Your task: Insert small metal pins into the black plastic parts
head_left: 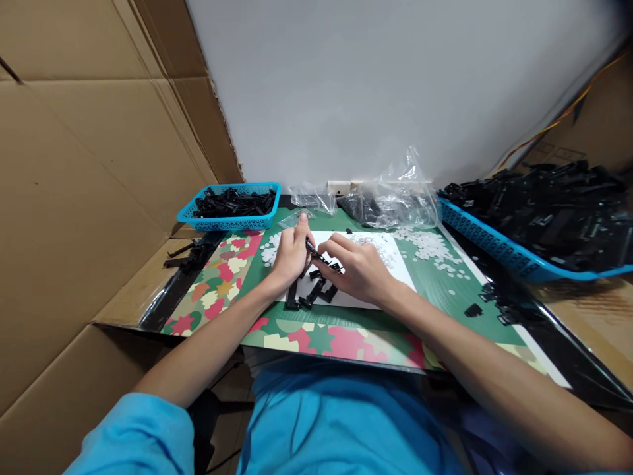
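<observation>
"What's hard to see?"

"The ends of the black part (pixel 315 251): fingers cover them. The left hand (pixel 293 249) hides most of its own fingers behind the thumb. The right-hand basket (pixel 514 254) is cut off by the picture's edge."

"Are both hands gripping?"

"Yes, the left is closed around the part, and the right hand (pixel 363 269) pinches it, above the white sheet (pixel 401 264)."

"How does it look?"

"Narrow, slanting, with small bright glints; fine detail is too small to tell."

"Any room?"

"Loose black pieces (pixel 311 293) crowd just below. The green mat (pixel 438 285) has a bare stretch right of the sheet, short of the white discs (pixel 430 245). The counter's (pixel 531 330) front edge runs beneath both forearms."
</observation>
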Demonstrator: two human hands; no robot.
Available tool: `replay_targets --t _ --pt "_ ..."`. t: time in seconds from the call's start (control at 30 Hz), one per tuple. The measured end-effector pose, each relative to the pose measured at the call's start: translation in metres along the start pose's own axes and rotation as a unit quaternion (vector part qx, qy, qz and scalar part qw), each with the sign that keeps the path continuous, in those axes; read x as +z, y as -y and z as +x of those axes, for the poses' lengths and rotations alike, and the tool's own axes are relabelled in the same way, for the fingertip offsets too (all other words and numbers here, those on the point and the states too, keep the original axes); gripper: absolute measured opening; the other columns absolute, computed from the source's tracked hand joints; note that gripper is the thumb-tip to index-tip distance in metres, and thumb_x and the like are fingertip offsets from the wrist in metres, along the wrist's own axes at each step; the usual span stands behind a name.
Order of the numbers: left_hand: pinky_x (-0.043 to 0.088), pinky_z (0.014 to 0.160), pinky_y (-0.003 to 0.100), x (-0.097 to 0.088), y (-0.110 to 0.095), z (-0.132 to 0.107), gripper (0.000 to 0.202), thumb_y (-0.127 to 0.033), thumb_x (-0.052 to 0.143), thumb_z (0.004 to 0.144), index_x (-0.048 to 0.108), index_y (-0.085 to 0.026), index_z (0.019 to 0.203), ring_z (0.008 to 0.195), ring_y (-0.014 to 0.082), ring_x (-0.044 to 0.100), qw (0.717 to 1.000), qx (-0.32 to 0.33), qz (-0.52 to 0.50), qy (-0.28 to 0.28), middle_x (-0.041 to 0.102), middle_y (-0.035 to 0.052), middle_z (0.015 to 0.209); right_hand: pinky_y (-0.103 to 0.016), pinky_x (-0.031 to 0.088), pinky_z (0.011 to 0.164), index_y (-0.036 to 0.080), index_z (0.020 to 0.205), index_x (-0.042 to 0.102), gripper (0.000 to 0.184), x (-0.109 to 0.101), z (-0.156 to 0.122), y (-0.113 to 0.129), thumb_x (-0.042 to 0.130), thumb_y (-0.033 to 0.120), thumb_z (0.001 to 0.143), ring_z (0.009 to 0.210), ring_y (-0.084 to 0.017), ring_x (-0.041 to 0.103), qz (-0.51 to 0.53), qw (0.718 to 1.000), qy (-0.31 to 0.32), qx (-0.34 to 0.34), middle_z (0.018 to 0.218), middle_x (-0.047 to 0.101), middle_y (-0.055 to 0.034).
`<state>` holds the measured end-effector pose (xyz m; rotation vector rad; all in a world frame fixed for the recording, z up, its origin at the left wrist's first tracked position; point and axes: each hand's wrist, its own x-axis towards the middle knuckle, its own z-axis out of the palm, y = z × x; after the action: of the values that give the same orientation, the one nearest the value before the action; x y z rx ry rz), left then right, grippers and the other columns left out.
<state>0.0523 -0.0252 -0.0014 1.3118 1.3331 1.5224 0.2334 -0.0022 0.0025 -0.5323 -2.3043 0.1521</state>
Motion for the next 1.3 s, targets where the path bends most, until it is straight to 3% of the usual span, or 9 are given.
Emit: replay_targets --t 0.17,0.3,0.4,0.6,0.73,0.8,1.0,1.17,1.3 --pt "0.033 0.044 0.023 0.002 0.009 0.007 0.067 -0.087 0.044 0.097 0.056 -0.022 0.086 0.045 0.0106 0.041 0.998 -0.010 -0.040 0.045 0.038 -0.0063 0.057 -0.033 0.020 0.055 0.017 0.107 0.071 0.033 -0.006 0.001 -0.014 0.042 0.028 0.115 0.062 -0.013 0.044 -0.170 0.985 0.037 -0.017 0.095 0.068 -0.0071" --pt "0.057 0.075 0.031 -0.007 0.009 0.012 0.054 -0.071 0.050 0.105 0.069 -0.020 0.100 0.085 0.0187 0.067 0.985 0.113 0.075 0.110 0.070 0.0069 0.094 -0.034 0.019 0.056 0.017 0.110 0.073 0.033 -0.017 0.002 -0.033 0.042 0.028 0.115 0.059 -0.013 0.044 -0.211 0.975 0.072 0.002 0.099 0.070 -0.0075" --pt "0.057 0.093 0.035 -0.014 0.010 0.018 0.031 -0.048 0.075 0.096 0.076 -0.021 0.111 0.106 0.0226 0.069 0.951 0.191 0.191 0.148 0.075 0.0089 0.118 -0.033 0.020 0.056 0.020 0.110 0.074 0.029 -0.021 0.001 -0.048 0.047 0.028 0.113 0.060 -0.014 0.048 -0.207 0.973 0.095 0.028 0.100 0.072 -0.0069" --pt "0.057 0.081 0.034 -0.017 0.022 0.028 0.019 -0.029 0.087 0.083 0.085 -0.020 0.099 0.090 0.0228 0.075 0.955 0.149 0.232 0.108 0.083 0.0070 0.096 -0.030 0.035 0.061 0.023 0.110 0.075 0.023 -0.023 -0.001 -0.065 0.052 0.025 0.109 0.069 -0.016 0.061 -0.140 0.978 0.145 0.050 0.108 0.074 -0.0072" --pt "0.056 0.073 0.032 -0.019 0.031 0.029 0.018 -0.025 0.090 0.075 0.086 -0.018 0.092 0.082 0.0219 0.074 0.967 0.123 0.205 0.084 0.084 0.0079 0.090 -0.034 0.051 0.078 0.023 0.142 0.065 0.036 -0.026 0.002 -0.064 0.050 0.034 0.112 0.094 -0.025 0.070 -0.034 0.990 0.127 0.059 0.125 0.070 -0.0133" --pt "0.055 0.071 0.031 -0.020 0.035 0.028 0.017 -0.024 0.090 0.074 0.086 -0.017 0.089 0.078 0.0203 0.073 0.971 0.119 0.193 0.082 0.084 0.0078 0.089 -0.038 0.054 0.088 0.021 0.145 0.064 0.041 -0.027 0.008 -0.063 0.041 0.037 0.115 0.104 -0.027 0.070 0.028 0.991 0.114 0.062 0.128 0.068 -0.0154" --pt "0.052 0.062 0.028 -0.018 0.045 0.027 0.021 -0.027 0.092 0.068 0.081 -0.014 0.081 0.072 0.0181 0.070 0.983 0.082 0.144 0.075 0.080 0.0079 0.082 -0.043 0.053 0.095 0.021 0.107 0.080 0.053 -0.026 0.041 -0.057 0.036 0.049 0.117 0.105 -0.027 0.069 0.096 0.986 0.104 0.083 0.120 0.069 -0.0132" --pt "0.050 0.059 0.026 -0.016 0.052 0.031 0.022 -0.025 0.092 0.064 0.078 -0.013 0.076 0.067 0.0164 0.068 0.990 0.037 0.087 0.100 0.077 0.0074 0.077 -0.036 0.055 0.071 0.018 0.084 0.076 0.064 -0.013 0.059 -0.054 0.042 0.064 0.112 0.072 -0.021 0.068 0.145 0.972 0.099 0.158 0.083 0.074 -0.0105" --pt "0.052 0.062 0.027 -0.015 0.057 0.034 0.019 -0.020 0.089 0.061 0.073 -0.013 0.069 0.068 0.0166 0.069 0.994 0.027 0.053 0.090 0.078 0.0075 0.078 -0.033 0.060 0.065 0.016 0.075 0.074 0.068 0.000 0.055 -0.058 0.051 0.074 0.104 0.063 -0.020 0.071 0.214 0.951 0.058 0.216 0.073 0.075 -0.0116"
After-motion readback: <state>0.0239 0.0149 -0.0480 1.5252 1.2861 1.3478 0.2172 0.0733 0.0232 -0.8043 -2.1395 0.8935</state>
